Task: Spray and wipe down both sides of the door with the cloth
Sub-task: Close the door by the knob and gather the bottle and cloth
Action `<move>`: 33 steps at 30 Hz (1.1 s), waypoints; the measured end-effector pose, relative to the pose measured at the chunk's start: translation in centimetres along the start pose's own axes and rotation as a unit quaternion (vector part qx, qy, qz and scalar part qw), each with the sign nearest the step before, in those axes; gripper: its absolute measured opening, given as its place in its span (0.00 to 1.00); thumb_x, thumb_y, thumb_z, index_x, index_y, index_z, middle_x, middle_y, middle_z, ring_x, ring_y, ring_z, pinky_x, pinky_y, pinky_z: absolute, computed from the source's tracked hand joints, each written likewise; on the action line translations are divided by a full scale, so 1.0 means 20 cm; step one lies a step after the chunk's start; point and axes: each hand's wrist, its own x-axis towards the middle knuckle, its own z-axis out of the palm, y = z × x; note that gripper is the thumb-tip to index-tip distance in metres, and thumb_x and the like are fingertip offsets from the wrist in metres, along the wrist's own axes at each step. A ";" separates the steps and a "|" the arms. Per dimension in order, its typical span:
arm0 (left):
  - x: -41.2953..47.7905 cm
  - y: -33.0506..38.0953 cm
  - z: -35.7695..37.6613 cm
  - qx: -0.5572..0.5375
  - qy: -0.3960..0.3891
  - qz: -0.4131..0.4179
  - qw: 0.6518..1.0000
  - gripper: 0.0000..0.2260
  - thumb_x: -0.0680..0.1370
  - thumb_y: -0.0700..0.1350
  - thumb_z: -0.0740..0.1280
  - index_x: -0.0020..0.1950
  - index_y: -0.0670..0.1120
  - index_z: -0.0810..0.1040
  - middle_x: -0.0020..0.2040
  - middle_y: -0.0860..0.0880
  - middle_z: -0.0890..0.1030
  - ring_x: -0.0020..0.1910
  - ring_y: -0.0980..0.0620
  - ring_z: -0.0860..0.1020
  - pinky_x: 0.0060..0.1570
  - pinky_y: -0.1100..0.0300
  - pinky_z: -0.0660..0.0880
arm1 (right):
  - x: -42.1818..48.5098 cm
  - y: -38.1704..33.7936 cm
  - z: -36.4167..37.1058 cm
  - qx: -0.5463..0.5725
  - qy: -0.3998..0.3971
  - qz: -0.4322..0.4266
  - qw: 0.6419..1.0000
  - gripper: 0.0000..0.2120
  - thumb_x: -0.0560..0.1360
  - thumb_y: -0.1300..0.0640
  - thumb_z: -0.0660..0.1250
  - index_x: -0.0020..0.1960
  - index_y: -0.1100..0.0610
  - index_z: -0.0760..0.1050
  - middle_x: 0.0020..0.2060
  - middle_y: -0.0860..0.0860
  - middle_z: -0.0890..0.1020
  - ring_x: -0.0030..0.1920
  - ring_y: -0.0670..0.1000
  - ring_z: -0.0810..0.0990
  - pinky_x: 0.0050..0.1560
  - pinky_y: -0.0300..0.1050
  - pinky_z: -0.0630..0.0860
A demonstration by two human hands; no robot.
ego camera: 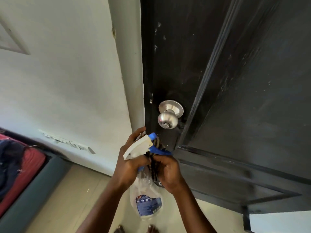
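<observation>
Two grips: one bottle, one cloth

Black door, silver knob, striped cloth, white-and-blue sprayer.

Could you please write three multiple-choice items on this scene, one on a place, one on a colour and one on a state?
1. Where is the doorknob relative to the hands? A above them; B below them; C left of them.
2. What colour is the door? A white; B black; C red.
3. What does the right hand hold? A nothing; B the doorknob; C the striped cloth.
Answers: 1 A, the knob sits higher in the view; 2 B, its panels are black; 3 C, its fingers curl round the cloth, while the left hand grips the spray bottle.
</observation>
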 end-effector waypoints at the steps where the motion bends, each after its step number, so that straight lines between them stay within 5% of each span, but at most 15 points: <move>1: 0.00 -0.01 -0.01 0.017 0.013 0.013 1.000 0.34 0.58 0.46 0.67 0.66 0.54 0.73 0.55 0.44 0.79 0.51 0.43 0.80 0.46 0.45 0.80 | 0.00 0.01 0.01 -0.002 0.004 0.004 1.000 0.19 0.70 0.60 0.64 0.59 0.64 0.79 0.53 0.62 0.82 0.56 0.61 0.81 0.54 0.49 0.77; 4: 0.00 -0.05 -0.05 0.035 0.045 0.009 0.998 0.36 0.61 0.47 0.68 0.68 0.60 0.64 0.53 0.46 0.75 0.48 0.40 0.78 0.43 0.39 0.77 | -0.01 0.02 0.07 -0.002 -0.008 0.012 1.000 0.16 0.69 0.60 0.63 0.53 0.61 0.83 0.50 0.60 0.84 0.51 0.57 0.84 0.49 0.45 0.79; 6: 0.00 -0.06 -0.07 0.063 0.046 -0.008 0.997 0.37 0.63 0.50 0.68 0.70 0.62 0.60 0.49 0.51 0.78 0.45 0.44 0.81 0.42 0.46 0.80 | 0.00 0.01 0.11 0.004 -0.004 0.015 1.000 0.16 0.69 0.59 0.63 0.53 0.60 0.83 0.50 0.61 0.84 0.51 0.57 0.84 0.49 0.46 0.80; 8: 0.02 -0.04 -0.08 0.104 0.047 -0.015 0.993 0.31 0.64 0.52 0.68 0.67 0.59 0.67 0.45 0.51 0.80 0.43 0.47 0.81 0.41 0.51 0.80 | 0.01 -0.01 0.13 -0.009 0.003 0.006 1.000 0.15 0.70 0.59 0.63 0.54 0.60 0.82 0.51 0.60 0.84 0.52 0.57 0.83 0.51 0.47 0.80; 10: 0.04 -0.03 -0.08 0.104 0.065 0.001 0.992 0.19 0.64 0.52 0.68 0.54 0.54 0.77 0.40 0.47 0.80 0.38 0.48 0.79 0.37 0.53 0.76 | 0.01 -0.03 0.16 -0.061 0.006 -0.012 0.998 0.13 0.73 0.59 0.64 0.56 0.59 0.80 0.50 0.58 0.85 0.52 0.56 0.83 0.50 0.46 0.79; 14: 0.05 -0.03 -0.08 0.059 0.131 0.020 0.989 0.11 0.62 0.50 0.66 0.40 0.46 0.78 0.34 0.42 0.76 0.33 0.42 0.73 0.32 0.49 0.71 | -0.02 -0.01 0.22 -0.292 0.067 -0.176 0.938 0.06 0.76 0.58 0.67 0.51 0.50 0.80 0.43 0.46 0.85 0.47 0.46 0.84 0.45 0.37 0.78; 19: 0.03 -0.06 -0.10 0.021 0.149 0.017 0.988 0.14 0.63 0.51 0.66 0.41 0.42 0.76 0.36 0.38 0.75 0.33 0.42 0.72 0.34 0.50 0.72 | -0.03 -0.06 0.16 -0.337 0.150 -0.249 0.895 0.17 0.67 0.58 0.68 0.54 0.45 0.76 0.45 0.45 0.82 0.50 0.44 0.81 0.49 0.40 0.77; 22: 0.02 -0.05 -0.13 0.000 0.159 0.012 0.987 0.11 0.63 0.53 0.66 0.42 0.52 0.79 0.36 0.38 0.75 0.33 0.45 0.72 0.34 0.53 0.71 | -0.05 -0.11 0.10 -0.381 0.243 -0.351 0.820 0.25 0.67 0.62 0.68 0.62 0.47 0.71 0.55 0.46 0.76 0.56 0.46 0.77 0.53 0.45 0.77; 25: 0.02 -0.04 -0.14 -0.005 0.164 0.017 0.986 0.12 0.62 0.53 0.66 0.42 0.51 0.79 0.38 0.36 0.75 0.34 0.40 0.73 0.36 0.50 0.72 | -0.03 -0.17 0.12 -0.454 0.244 -0.429 0.742 0.31 0.70 0.61 0.72 0.70 0.54 0.65 0.62 0.53 0.70 0.57 0.50 0.76 0.50 0.43 0.78; 28: 0.01 -0.04 -0.16 0.008 0.157 0.032 0.987 0.14 0.63 0.53 0.67 0.42 0.45 0.77 0.40 0.35 0.77 0.41 0.32 0.75 0.37 0.44 0.74 | 0.04 -0.25 0.18 -0.526 0.252 -0.438 0.684 0.33 0.69 0.59 0.76 0.70 0.53 0.66 0.65 0.54 0.67 0.59 0.53 0.75 0.49 0.41 0.77; 33: -0.01 -0.02 -0.25 -0.003 0.151 0.028 0.988 0.10 0.60 0.55 0.67 0.40 0.55 0.78 0.40 0.42 0.78 0.39 0.43 0.77 0.38 0.51 0.74 | 0.13 -0.26 0.23 -0.635 0.294 -0.384 0.602 0.26 0.69 0.50 0.76 0.65 0.52 0.72 0.61 0.54 0.71 0.56 0.54 0.77 0.44 0.41 0.74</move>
